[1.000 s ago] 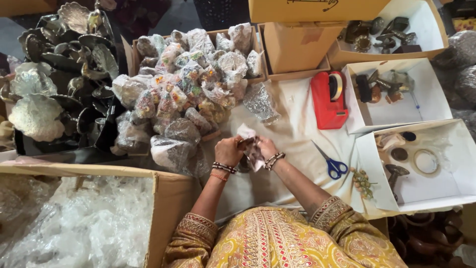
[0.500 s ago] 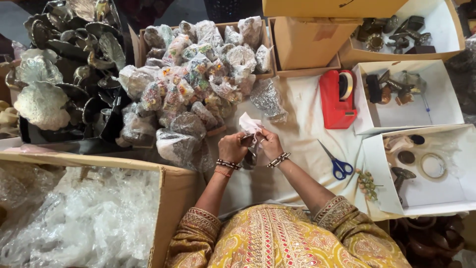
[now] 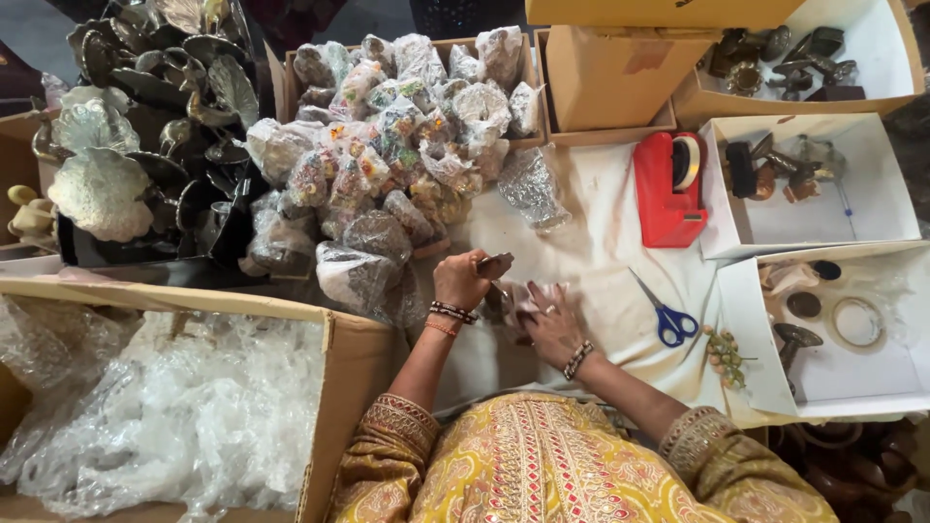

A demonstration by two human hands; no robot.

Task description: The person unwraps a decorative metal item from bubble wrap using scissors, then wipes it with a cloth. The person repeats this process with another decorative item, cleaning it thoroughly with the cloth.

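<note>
- Two hands work close together on the white cloth (image 3: pixel 591 242): our left hand (image 3: pixel 463 281) pinches a small dark piece (image 3: pixel 494 262) between thumb and fingertips, lifted just above the cloth.
- Our right hand (image 3: pixel 550 324) lies with fingers curled and pressed down on a crumpled bit of clear wrap (image 3: pixel 535 293), pinning it to the cloth just beside the left hand.
- We judge that the step is wrapping the piece, so we keep the wrap flat under the right fingers until the piece sits on its middle.
- We hold the piece lightly by its edges; a hard squeeze could slip it out of the pinch.
- Finished bundles (image 3: pixel 387 155) are heaped just beyond our left hand, touching one another, so we keep our elbow in and avoid nudging the heap.
- Blue-handled scissors (image 3: pixel 664 312) lie near the right hand, and the red tape dispenser (image 3: pixel 668 189) stands farther up the cloth; both look within reach.
- Spare bubble wrap fills the cardboard box (image 3: pixel 344 387) at our left.
</note>
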